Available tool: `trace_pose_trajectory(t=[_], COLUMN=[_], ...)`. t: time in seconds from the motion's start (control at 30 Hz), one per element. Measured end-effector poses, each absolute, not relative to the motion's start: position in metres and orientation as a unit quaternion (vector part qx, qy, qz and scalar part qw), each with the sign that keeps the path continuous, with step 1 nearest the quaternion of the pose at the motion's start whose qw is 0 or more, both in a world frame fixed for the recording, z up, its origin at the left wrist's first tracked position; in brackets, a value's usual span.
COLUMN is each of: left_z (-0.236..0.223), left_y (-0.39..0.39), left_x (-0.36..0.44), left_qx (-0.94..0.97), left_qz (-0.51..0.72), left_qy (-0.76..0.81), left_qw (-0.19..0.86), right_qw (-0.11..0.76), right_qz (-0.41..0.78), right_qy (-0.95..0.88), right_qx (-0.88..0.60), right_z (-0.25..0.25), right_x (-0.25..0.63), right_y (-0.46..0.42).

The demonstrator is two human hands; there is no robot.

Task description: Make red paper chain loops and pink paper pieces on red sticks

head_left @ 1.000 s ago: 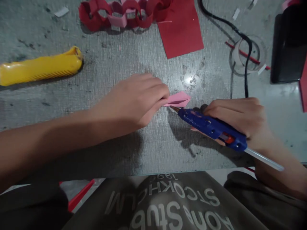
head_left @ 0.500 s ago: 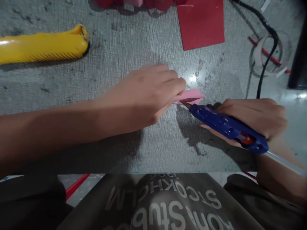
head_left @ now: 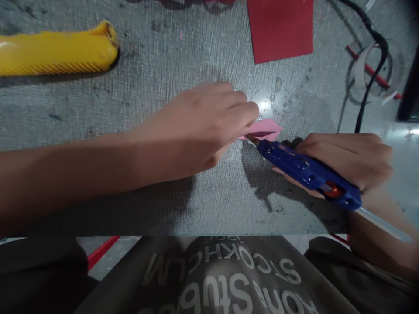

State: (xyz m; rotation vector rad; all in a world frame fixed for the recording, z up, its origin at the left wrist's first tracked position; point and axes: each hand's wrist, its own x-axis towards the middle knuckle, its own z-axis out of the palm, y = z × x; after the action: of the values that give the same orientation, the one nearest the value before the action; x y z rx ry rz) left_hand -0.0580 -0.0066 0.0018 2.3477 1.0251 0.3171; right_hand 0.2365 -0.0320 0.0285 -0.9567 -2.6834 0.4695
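A small folded piece of pink paper [head_left: 267,126] is pinched in the closed fingers of my left hand [head_left: 216,122], which covers its left end. My right hand [head_left: 350,159] is wrapped round a blue hot glue gun [head_left: 294,165], whose handle and trigger are mostly hidden behind the body and fingers. The gun's metal nozzle reaches the fold of the paper, close to my left fingertips. From the rear of the gun sticks out a clear glue stick [head_left: 381,223].
At the far left lies a yellow-handled tool [head_left: 59,54]. A red paper square [head_left: 281,30] is at the back. On the right, a black cord [head_left: 366,91] runs past a white paper ring [head_left: 362,74] and a thin red stick [head_left: 376,76]. A dark object [head_left: 410,87] borders the right side.
The view has shifted slightly, so the yellow tool and red paper appear higher. Both hands keep their holds, and the nozzle stays at the pink paper's fold.
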Motion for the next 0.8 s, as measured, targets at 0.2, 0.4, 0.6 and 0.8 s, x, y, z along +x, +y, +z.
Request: trace_pose_trajectory(t=[0.2, 0.4, 0.6, 0.8], left_z=[0.0006, -0.0017, -0.0007, -0.0003], left_y=[-0.0066, -0.0072, -0.0073, -0.0074], left_x=[-0.0588, -0.0600, -0.0591, -0.0594], left_qx=[0.872, 0.883, 0.876, 0.872], left_qz=[0.117, 0.114, 0.118, 0.123], left_qy=[0.384, 0.378, 0.381, 0.382], left_qw=[0.280, 0.253, 0.271, 0.280], right_qw=[0.125, 0.124, 0.126, 0.125], right_qz=[0.175, 0.186, 0.169, 0.144], right_qy=[-0.924, -0.917, -0.920, -0.925], right_qx=[-0.315, -0.331, -0.331, -0.327], right_z=[0.0307, 0.0284, 0.0285, 0.0278], right_x=[0.2353, 0.2391, 0.2377, 0.2351], right_y=[-0.0296, -0.0315, -0.0318, -0.0327])
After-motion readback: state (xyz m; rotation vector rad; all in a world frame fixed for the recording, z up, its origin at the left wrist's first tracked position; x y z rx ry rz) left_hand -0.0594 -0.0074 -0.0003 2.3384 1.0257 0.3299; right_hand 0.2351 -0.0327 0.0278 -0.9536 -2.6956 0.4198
